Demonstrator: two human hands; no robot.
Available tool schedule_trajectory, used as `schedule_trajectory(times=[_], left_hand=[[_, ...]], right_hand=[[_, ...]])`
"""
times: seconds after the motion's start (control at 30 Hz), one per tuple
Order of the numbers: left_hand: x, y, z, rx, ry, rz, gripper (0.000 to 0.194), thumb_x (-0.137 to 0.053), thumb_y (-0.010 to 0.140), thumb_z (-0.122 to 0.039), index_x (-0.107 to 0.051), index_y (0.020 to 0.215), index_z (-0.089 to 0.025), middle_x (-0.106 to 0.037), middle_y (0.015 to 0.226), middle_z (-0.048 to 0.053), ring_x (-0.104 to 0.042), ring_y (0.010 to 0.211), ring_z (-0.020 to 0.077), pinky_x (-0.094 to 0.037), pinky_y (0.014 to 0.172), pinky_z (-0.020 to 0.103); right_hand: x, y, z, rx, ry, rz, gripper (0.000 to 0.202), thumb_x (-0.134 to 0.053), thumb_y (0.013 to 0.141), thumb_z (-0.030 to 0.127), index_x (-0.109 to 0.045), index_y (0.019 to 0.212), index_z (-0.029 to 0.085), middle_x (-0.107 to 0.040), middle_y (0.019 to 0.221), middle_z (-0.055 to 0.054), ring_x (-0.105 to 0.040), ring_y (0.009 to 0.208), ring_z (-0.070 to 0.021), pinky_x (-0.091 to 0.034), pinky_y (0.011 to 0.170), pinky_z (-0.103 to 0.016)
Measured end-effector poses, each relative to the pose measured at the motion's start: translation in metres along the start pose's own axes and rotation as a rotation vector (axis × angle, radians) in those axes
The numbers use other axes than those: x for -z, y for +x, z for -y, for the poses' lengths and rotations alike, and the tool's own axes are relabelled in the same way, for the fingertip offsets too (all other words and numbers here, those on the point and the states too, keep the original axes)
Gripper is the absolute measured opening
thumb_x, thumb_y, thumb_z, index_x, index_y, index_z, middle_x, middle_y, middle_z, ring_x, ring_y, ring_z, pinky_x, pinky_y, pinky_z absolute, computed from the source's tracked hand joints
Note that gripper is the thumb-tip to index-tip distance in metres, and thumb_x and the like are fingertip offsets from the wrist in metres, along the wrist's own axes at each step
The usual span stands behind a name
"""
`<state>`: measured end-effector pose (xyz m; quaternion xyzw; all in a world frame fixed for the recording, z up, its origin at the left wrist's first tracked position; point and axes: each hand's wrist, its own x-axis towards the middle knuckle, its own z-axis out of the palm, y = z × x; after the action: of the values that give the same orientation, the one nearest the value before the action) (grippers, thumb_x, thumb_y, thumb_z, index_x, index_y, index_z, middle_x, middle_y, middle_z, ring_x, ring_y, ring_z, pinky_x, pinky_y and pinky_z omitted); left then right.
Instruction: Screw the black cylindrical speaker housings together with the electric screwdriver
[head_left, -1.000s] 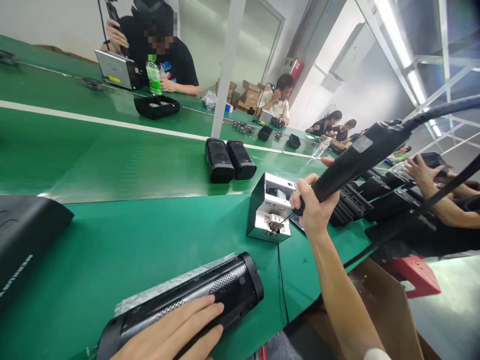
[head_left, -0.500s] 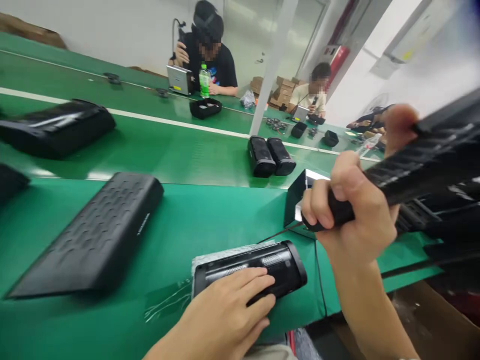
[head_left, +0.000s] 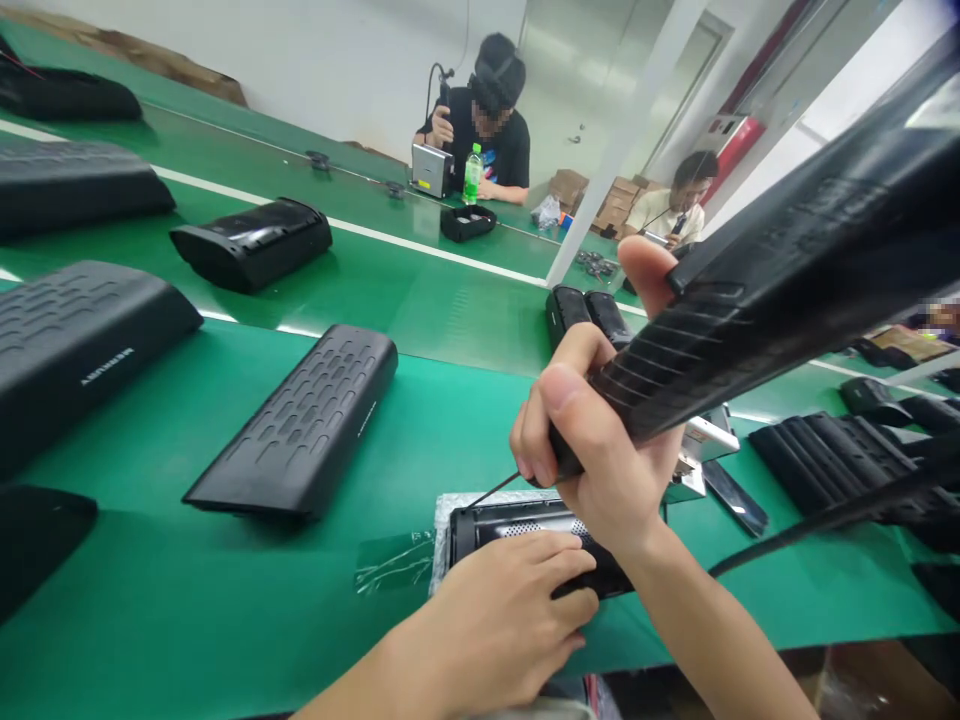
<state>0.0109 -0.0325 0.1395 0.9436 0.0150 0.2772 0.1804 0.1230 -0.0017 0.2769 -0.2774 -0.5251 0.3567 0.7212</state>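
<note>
The grip of the right hand (head_left: 611, 460) is wrapped tightly around the handle of a black screwdriver (head_left: 750, 310), its thick body slanting up to the right and its thin shaft (head_left: 496, 488) pointing down to the left. The shaft runs to the far left corner of a black case (head_left: 466, 532), though whether the tip makes contact cannot be told. The case lies close to the near edge of a green table (head_left: 300, 600), on a sheet of bubble wrap (head_left: 441, 560). The left hand (head_left: 510, 605) rests back up across the case, fingers spread over its top. Clear film (head_left: 394, 565) sticks out to the left of the wrap.

Toward the far edge of the table, left of the hands, sits a dark cover (head_left: 307, 410) with a raised pattern; a larger one (head_left: 90, 345), with white lettering, is beside it, farther left. Toward the right edge, a phone (head_left: 735, 498) lies between a silver machine (head_left: 694, 465), partly hidden by the right hand, and a row of black parts (head_left: 832, 465).

Across the way, a person in a black shirt (head_left: 511, 140) holds a dark tool (head_left: 444, 97) upright behind a silver box (head_left: 431, 170), next to a green bottle (head_left: 472, 178).
</note>
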Motion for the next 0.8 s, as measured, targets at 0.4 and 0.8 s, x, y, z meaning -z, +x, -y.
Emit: schedule_trajectory(times=[0.4,0.8], left_hand=[[-0.008,-0.006,0.0,0.052,0.065,0.073,0.026,-0.067,0.118,-0.035,-0.082,0.102,-0.021,-0.085,0.104,0.006,-0.082,0.101,0.0271,-0.063,0.097,0.039],[-0.006,0.001,0.008,-0.002,0.096,0.068,0.027,-0.063,0.119,-0.033,-0.084,0.106,-0.023,-0.089,0.106,0.002,-0.083,0.099,0.023,-0.064,0.094,0.036]], right_hand=[[-0.008,-0.023,-0.039,-0.189,-0.15,0.095,0.044,-0.096,0.097,0.042,-0.054,0.095,0.029,-0.053,0.072,0.011,-0.047,0.05,-0.0092,-0.046,0.045,-0.025],[0.011,-0.037,-0.062,-0.243,-0.116,0.29,0.052,-0.084,0.102,0.028,-0.045,0.069,0.026,-0.044,0.065,0.006,-0.04,0.056,-0.0123,-0.038,0.05,-0.026]])
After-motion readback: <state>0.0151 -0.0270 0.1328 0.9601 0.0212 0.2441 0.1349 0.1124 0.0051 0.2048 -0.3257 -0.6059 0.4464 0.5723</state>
